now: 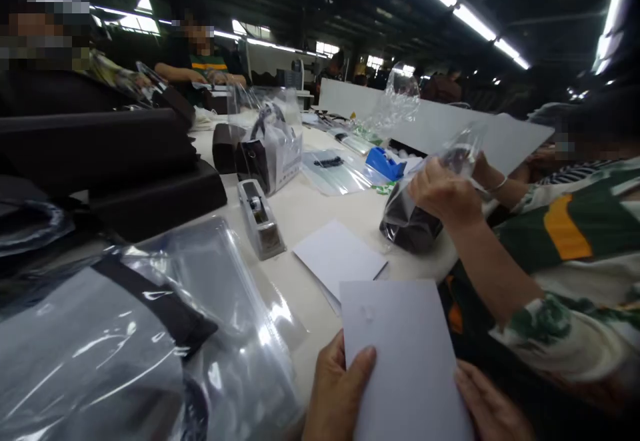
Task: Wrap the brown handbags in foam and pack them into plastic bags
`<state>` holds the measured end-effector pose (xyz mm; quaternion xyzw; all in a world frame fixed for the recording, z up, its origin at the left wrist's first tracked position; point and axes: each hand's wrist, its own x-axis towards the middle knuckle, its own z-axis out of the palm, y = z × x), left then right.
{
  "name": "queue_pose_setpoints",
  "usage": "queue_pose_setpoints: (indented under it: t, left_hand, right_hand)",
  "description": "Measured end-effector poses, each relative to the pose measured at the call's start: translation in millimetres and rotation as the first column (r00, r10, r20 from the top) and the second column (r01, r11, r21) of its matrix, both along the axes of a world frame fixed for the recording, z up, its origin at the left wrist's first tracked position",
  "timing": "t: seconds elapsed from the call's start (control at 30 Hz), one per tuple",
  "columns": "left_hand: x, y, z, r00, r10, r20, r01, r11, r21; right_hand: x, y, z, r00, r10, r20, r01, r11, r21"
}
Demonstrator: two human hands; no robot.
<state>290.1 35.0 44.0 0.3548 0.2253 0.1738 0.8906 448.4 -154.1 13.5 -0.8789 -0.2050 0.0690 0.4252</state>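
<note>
A blank white card (400, 354) is upright in front of me, held by both hands. My left hand (336, 391) grips its left edge, the thumb across the front and the fingers behind. At the right edge, the fingers of my right hand (490, 401) are closed against the card, partly cut off by the frame. Beyond it, more white cards (340, 254) lie on the table. A tape dispenser (260, 221) stands to their left. Nearer on the left lies a clear plastic bag (100, 341) with a dark strap and pale contents inside.
To my right, a co-worker's hands (445, 191) handle a dark item in clear plastic (413, 217). Dark brown stacked pieces (95, 154) fill the left. A bagged dark handbag (263, 154), flat plastic bags (335, 171) and a blue tape dispenser (386, 162) stand farther back.
</note>
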Motion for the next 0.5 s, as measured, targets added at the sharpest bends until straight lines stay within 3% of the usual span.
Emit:
queue_pose_setpoints:
  t: [0.1,0.17,0.3,0.4,0.5]
  left_hand:
    - [-8,-7,-6.7,0.992,-0.040,-0.123,0.043,0.999,0.022]
    - [-11,-10,-11.9,0.977,-0.031,-0.209,0.057,0.991,0.119]
    - [-12,-10,-16.5,0.958,-0.035,-0.284,0.120,0.950,0.287]
    - [-10,-8,-15.6,0.950,-0.015,-0.311,0.141,0.911,0.387]
    - [-7,-9,-14.8,0.936,0.003,-0.353,0.180,0.856,0.484]
  right_hand:
    - [-15,12,7.9,0.939,0.030,0.342,0.005,0.995,-0.102]
    - [-23,32,23.0,0.875,0.133,0.466,-0.103,0.991,-0.088]
    - [-31,79,39.9,0.831,0.364,0.420,-0.390,0.920,-0.026]
    - [-33,95,33.9,0.848,0.437,0.299,-0.472,0.880,0.050]
    - [-35,92,23.8,0.876,0.482,-0.019,-0.464,0.852,0.243]
